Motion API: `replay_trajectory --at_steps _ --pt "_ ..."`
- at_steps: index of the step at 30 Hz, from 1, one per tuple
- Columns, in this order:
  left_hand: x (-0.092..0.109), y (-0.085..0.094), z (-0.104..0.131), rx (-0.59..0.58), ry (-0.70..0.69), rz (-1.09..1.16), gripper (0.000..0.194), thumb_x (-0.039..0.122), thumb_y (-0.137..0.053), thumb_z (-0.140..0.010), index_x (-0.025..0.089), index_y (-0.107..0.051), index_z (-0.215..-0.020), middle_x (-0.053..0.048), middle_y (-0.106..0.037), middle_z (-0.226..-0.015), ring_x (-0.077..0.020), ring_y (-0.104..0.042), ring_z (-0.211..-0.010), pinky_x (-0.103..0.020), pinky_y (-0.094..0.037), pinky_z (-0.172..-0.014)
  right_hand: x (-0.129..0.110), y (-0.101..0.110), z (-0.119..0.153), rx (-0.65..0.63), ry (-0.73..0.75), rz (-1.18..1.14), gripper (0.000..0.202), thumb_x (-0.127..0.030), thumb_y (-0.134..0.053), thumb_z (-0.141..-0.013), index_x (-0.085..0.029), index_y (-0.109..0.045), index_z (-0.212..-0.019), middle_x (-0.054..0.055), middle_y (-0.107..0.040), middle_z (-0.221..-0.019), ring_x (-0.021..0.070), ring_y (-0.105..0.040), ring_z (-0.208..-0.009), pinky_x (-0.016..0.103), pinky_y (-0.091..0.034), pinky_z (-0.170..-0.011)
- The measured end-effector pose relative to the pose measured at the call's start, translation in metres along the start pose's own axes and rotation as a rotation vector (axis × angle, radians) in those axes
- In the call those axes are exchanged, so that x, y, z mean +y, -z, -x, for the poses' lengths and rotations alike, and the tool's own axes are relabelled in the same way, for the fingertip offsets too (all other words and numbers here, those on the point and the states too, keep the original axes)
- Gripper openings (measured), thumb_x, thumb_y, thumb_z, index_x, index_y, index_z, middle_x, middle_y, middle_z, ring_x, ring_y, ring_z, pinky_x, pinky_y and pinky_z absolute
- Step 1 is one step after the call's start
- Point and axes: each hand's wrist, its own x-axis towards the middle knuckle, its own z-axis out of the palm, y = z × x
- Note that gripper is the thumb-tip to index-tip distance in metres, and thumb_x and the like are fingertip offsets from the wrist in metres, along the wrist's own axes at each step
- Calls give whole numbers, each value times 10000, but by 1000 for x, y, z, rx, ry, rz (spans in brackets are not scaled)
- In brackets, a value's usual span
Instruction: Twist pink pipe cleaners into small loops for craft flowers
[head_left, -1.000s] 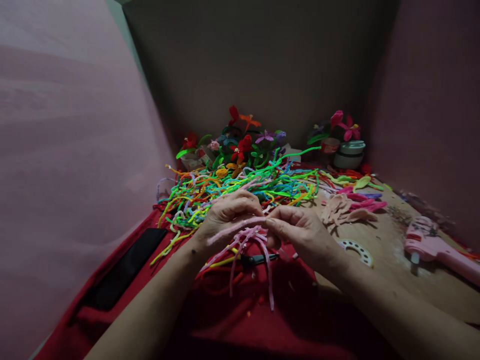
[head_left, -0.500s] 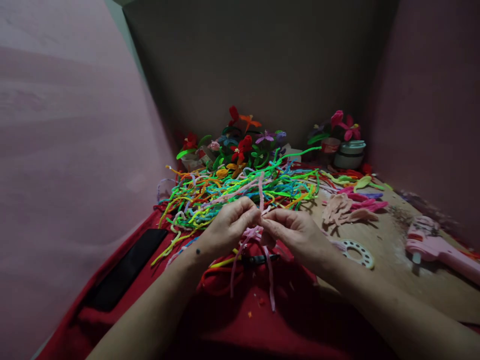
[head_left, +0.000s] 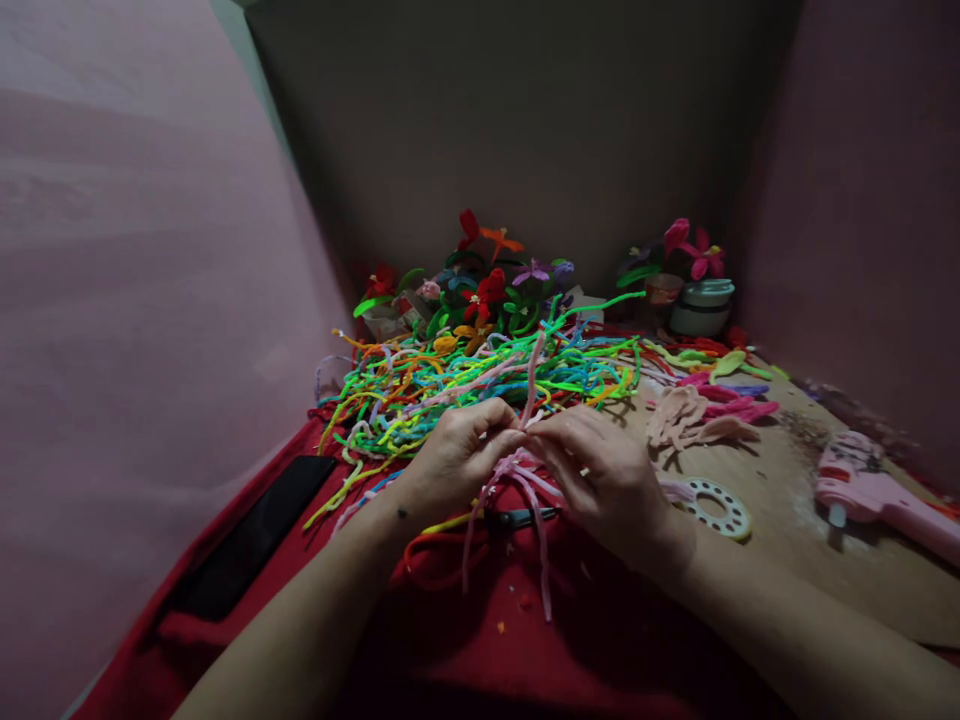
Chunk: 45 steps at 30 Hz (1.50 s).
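A pale pink pipe cleaner (head_left: 535, 375) rises from between my fingertips at the centre. My left hand (head_left: 469, 455) pinches it from the left side. My right hand (head_left: 600, 465) meets it there, thumb and forefinger closed on the same strand. Several light pink pipe cleaners (head_left: 541, 545) droop below my hands over the red cloth (head_left: 480, 660). Behind them spreads a big pile of multicoloured pipe cleaners (head_left: 465, 380). A dark-handled tool (head_left: 517, 518) lies partly hidden under the pink strands.
A black phone-like slab (head_left: 255, 540) lies left. To the right are beige petal shapes (head_left: 675, 420), a white ring with holes (head_left: 718, 510) and a pink glue gun (head_left: 862, 490). Fuzzy flowers (head_left: 487, 290) and a lidded jar (head_left: 703, 308) stand behind.
The upright pink strand now leans to the right. My right hand has turned, its back raised and its fingers pointing more downward. My left hand has shifted only slightly.
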Motion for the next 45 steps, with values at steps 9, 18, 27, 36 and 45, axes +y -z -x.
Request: replay_trajectory --at_steps 9,18,27,36,45 --pt "3 3 -1 34 9 -35 194 256 -476 -805 148 -528 -653 9 -495 -615 -99 -435 -593 -197 -348 -558 -3 4 -6 -106 -45 222 266 -267 -441 -855 -157 -670 -780 56 -610 -633 168 -497 -645 316 -391 -650" --pt "4 6 -3 107 47 41 149 256 -600 -722 135 -617 -637 -7 -536 -669 -118 -484 -699 -226 -383 -659 -4 8 -10 -338 -498 -373 310 -332 -452 -832 -141 -615 -649 2 -559 -561 94 -465 -510 215 -354 -516" --pt "9 -1 -3 32 304 484 142 260 -549 -750 138 -509 -690 60 -463 -512 -29 -355 -400 -155 -259 -391 -2 4 -13 -278 -663 -609 219 -311 -546 -749 -136 -624 -641 2 -576 -592 101 -484 -558 231 -370 -564" --pt "6 -13 -2 193 190 368 111 222 -540 -754 128 -532 -695 34 -536 -582 -30 -431 -424 -148 -337 -404 4 -3 -8 -307 -747 -830 268 -365 -581 -723 -133 -588 -591 -20 -509 -534 65 -401 -476 208 -287 -470" --pt "1 -13 -5 -12 342 550 194 295 -543 -753 123 -555 -664 41 -502 -500 -31 -396 -398 -146 -292 -383 3 -3 -7 -429 -874 -825 241 -326 -598 -693 -129 -585 -555 -12 -538 -472 51 -375 -375 203 -261 -406"
